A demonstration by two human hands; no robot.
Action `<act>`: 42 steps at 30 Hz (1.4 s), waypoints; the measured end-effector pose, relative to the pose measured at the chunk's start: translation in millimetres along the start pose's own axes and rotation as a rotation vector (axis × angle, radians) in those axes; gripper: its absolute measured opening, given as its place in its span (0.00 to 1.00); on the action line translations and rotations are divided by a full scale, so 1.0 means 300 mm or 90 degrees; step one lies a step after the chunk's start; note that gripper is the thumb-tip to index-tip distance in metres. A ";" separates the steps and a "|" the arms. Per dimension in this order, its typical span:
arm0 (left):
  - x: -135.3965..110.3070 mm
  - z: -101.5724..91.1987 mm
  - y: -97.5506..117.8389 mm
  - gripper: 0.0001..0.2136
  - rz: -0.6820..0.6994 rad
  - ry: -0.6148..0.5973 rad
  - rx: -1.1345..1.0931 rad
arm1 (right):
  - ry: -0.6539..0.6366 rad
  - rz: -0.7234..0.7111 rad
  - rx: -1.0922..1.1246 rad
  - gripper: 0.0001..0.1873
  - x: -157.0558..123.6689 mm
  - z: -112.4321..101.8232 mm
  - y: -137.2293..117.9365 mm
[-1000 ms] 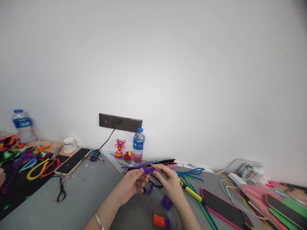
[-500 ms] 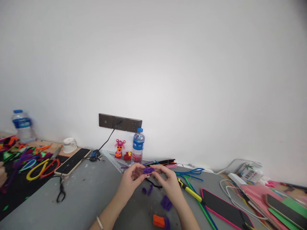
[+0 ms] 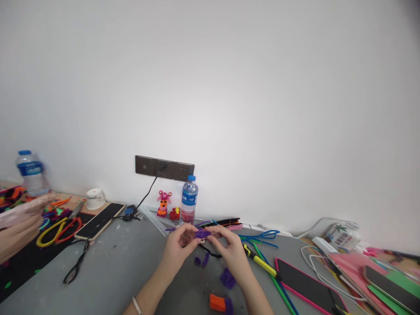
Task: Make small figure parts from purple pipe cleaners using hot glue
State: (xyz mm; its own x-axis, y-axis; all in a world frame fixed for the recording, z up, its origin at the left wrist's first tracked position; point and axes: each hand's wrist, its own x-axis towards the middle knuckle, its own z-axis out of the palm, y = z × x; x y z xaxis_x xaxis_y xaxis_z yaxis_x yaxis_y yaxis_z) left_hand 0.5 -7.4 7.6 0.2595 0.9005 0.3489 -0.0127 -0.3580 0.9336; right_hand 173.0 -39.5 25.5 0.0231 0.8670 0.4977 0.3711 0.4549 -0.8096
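The left hand (image 3: 179, 246) and right hand (image 3: 228, 246) meet fingertip to fingertip, both pinching a purple chenille-stem piece (image 3: 202, 234) above the tabletop (image 3: 121, 271). Beneath the right forearm's inner side lie a purple folded bundle (image 3: 227, 278) and, nearer the viewer, an orange-and-purple bundle (image 3: 218, 302). Behind the hands stands a blue-capped water bottle (image 3: 189, 197), beside a small pink-and-orange figure (image 3: 162, 205). Farther right rests a pink-edged phone (image 3: 308, 284); at far left, a co-worker's hand (image 3: 19, 234) reaches in near yellow-and-red-handled scissors (image 3: 68, 231).
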 end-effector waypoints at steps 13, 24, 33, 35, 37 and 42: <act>-0.002 0.005 0.006 0.05 0.023 0.016 0.025 | -0.007 0.004 -0.016 0.09 0.002 -0.007 0.004; -0.009 0.018 -0.008 0.06 0.013 0.036 -0.005 | 0.009 -0.007 -0.024 0.10 0.003 -0.009 -0.012; -0.016 0.031 -0.018 0.06 0.018 0.055 -0.018 | 0.016 -0.005 0.007 0.13 0.002 -0.005 -0.024; -0.017 0.030 -0.017 0.05 0.029 0.056 -0.014 | 0.006 -0.008 0.001 0.12 0.002 -0.006 -0.026; -0.017 0.029 -0.017 0.05 0.036 0.053 -0.009 | -0.003 0.000 -0.003 0.10 0.002 -0.008 -0.024; -0.014 0.025 -0.014 0.04 0.042 0.041 -0.012 | -0.007 0.000 -0.015 0.09 0.001 -0.010 -0.014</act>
State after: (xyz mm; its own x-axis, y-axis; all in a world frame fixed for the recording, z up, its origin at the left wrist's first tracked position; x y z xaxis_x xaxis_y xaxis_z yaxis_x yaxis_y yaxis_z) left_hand 6.5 -11.7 1.6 0.1942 0.8894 0.4139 -0.0461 -0.4132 0.9095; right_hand 174.3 -41.6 30.0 0.0121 0.8691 0.4944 0.3933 0.4505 -0.8015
